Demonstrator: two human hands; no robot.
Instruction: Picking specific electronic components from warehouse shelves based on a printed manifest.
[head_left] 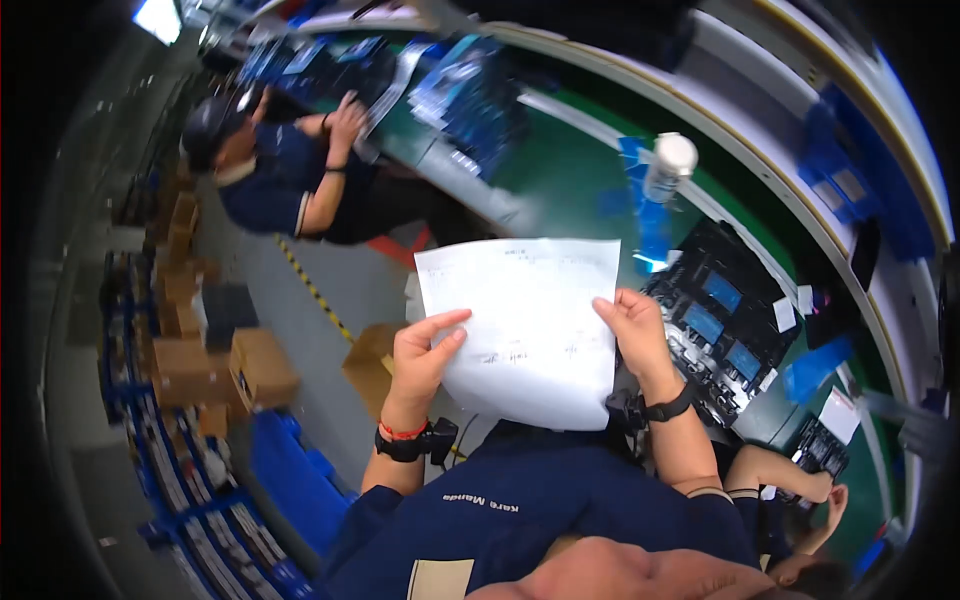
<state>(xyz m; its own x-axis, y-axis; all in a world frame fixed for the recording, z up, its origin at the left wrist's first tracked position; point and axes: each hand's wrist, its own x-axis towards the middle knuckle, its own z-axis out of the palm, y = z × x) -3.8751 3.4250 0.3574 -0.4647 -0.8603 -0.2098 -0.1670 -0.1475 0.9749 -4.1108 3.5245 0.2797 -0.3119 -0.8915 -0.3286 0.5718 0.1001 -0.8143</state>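
Note:
A white sheet of paper (520, 320) with faint print and a few handwritten marks is held up in front of my chest. My left hand (425, 350) pinches its left edge between thumb and fingers. At the opposite edge, my right hand (635, 325) grips the sheet with the thumb on top. The paper bows slightly toward its lower edge. Both wrists wear black straps with small devices. Just right of my right hand, black parts with blue rectangular pieces (722, 290) lie on the green workbench.
A white bottle (672, 165) stands on the green bench (570, 150) beside blue strips. A seated co-worker (285, 170) handles something at the far left; another person's hands (825, 490) work at lower right. Cardboard boxes (262, 368) and blue racks (215, 510) fill the left side.

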